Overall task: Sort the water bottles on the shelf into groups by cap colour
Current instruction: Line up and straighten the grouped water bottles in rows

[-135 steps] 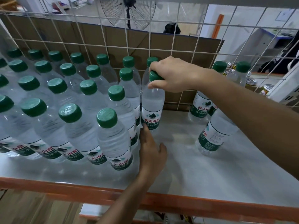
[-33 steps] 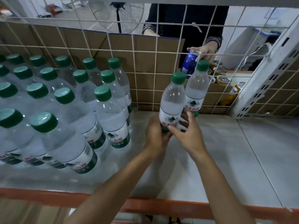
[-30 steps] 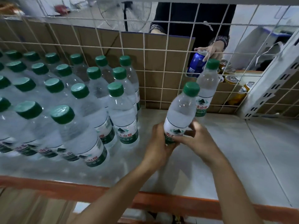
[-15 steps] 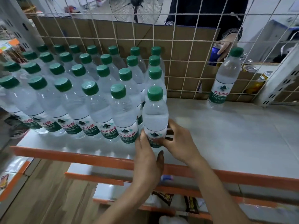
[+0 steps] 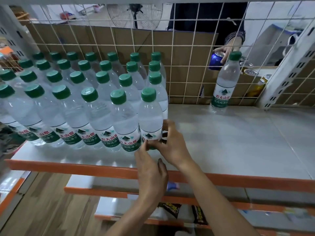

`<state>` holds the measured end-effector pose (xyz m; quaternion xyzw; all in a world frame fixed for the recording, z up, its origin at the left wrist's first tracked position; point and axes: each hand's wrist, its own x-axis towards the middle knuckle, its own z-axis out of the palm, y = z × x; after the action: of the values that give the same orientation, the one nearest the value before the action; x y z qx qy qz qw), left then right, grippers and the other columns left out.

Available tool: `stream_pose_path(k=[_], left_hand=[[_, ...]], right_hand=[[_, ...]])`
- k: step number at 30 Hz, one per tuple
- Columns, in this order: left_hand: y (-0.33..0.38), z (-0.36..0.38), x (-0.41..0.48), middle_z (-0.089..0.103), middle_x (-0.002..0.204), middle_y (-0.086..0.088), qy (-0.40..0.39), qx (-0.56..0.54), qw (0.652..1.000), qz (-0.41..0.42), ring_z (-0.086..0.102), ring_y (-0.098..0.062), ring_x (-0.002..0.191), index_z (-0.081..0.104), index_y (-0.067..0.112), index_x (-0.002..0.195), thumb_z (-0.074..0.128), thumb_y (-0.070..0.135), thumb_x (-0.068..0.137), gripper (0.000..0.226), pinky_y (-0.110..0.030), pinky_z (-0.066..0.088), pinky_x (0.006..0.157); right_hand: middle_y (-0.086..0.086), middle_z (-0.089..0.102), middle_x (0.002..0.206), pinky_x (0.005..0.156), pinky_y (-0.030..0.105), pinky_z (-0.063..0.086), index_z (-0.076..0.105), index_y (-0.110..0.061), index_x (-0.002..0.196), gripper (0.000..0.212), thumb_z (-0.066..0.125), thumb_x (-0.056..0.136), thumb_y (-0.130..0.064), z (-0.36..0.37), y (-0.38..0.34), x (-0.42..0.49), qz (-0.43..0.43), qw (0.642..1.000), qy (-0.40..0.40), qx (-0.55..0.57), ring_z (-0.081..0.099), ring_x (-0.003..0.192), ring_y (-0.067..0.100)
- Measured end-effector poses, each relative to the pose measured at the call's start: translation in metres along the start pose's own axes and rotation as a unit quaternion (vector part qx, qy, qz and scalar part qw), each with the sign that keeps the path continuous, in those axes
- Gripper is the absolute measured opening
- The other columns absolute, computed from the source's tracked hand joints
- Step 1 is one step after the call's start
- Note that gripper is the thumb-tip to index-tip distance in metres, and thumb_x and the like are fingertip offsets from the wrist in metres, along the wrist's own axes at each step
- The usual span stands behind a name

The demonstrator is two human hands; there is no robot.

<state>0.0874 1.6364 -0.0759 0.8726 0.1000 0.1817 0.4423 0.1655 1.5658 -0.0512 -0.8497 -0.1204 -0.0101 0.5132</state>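
Observation:
Several rows of clear water bottles with green caps (image 5: 88, 106) fill the left of the shelf (image 5: 238, 142). The bottle at the right end of the front row (image 5: 150, 114) stands upright against its neighbours. My right hand (image 5: 172, 143) curls its fingers round the right side of this bottle's label. My left hand (image 5: 150, 169) touches the bottle's lower front with straight fingers. One more green-capped bottle (image 5: 223, 82) stands alone at the back right against the wire mesh.
A wire mesh (image 5: 187, 65) with cardboard behind it closes the shelf's back. Behind it another person's hand holds a blue can (image 5: 215, 61), beside several gold cans (image 5: 250, 72). An orange lip (image 5: 238, 180) edges the shelf front. Lower shelves hold dark packets (image 5: 168, 208).
The bottle in both hands moved left, away from the lone bottle, and now stands at the right end of the front row. Both hands stay at its base.

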Motion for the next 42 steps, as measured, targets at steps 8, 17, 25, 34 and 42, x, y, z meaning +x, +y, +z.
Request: stream_pose_path(k=[8, 17, 25, 34, 42], left_hand=[[0.027, 0.041, 0.011, 0.044, 0.1, 0.009, 0.061, -0.096, 0.992, -0.055, 0.05, -0.008, 0.094, 0.037, 0.021, 0.105, 0.05, -0.004, 0.085, 0.035, -0.017, 0.042, 0.075], [0.076, 0.125, 0.048, 0.049, 0.12, 0.004, -0.068, -0.098, 0.993, 0.027, 0.046, -0.005, 0.112, 0.044, 0.018, 0.124, 0.049, 0.012, 0.081, 0.043, -0.023, 0.04, 0.098], [0.101, 0.182, 0.13, 0.033, 0.149, -0.002, -0.202, -0.075, 0.976, -0.036, 0.035, -0.018, 0.135, 0.024, 0.018, 0.146, 0.049, 0.0, 0.086, 0.068, -0.038, 0.034, 0.111], [0.077, 0.171, 0.125, 0.048, 0.131, -0.004, -0.111, -0.034, 0.992, -0.041, 0.05, -0.018, 0.115, 0.031, 0.018, 0.139, 0.052, 0.003, 0.085, 0.06, -0.035, 0.048, 0.094], [0.06, 0.136, 0.121, 0.047, 0.127, -0.008, -0.005, -0.067, 0.995, -0.074, 0.05, -0.01, 0.111, 0.039, 0.01, 0.13, 0.047, -0.004, 0.086, 0.047, -0.032, 0.039, 0.101]], right_hand=[[-0.003, 0.049, 0.121, 0.094, 0.022, 0.045, 0.051, -0.018, 0.126, 0.055, 0.075, 0.077, -0.022, -0.058, 0.03, 0.011, -0.018, 0.998, -0.057, -0.004, 0.049, 0.111, 0.009], [0.016, 0.049, 0.123, 0.097, 0.041, 0.043, 0.045, -0.003, 0.127, 0.057, 0.071, 0.078, -0.01, -0.138, 0.111, 0.055, 0.065, 0.956, 0.278, -0.064, 0.048, 0.116, 0.029], [0.01, 0.055, 0.128, 0.089, 0.032, 0.044, 0.042, -0.01, 0.128, 0.069, 0.079, 0.071, -0.021, -0.162, 0.146, 0.113, 0.14, 0.969, 0.201, -0.008, 0.052, 0.119, 0.026], [0.005, 0.064, 0.117, 0.086, 0.038, 0.05, 0.051, -0.016, 0.12, 0.056, 0.077, 0.071, -0.019, -0.125, 0.133, 0.119, 0.055, 0.99, 0.125, -0.023, 0.059, 0.109, 0.025], [0.006, 0.062, 0.118, 0.08, 0.03, 0.045, 0.053, -0.014, 0.119, 0.056, 0.078, 0.071, -0.025, -0.069, 0.104, 0.137, 0.019, 0.996, 0.086, -0.023, 0.058, 0.109, 0.025]])
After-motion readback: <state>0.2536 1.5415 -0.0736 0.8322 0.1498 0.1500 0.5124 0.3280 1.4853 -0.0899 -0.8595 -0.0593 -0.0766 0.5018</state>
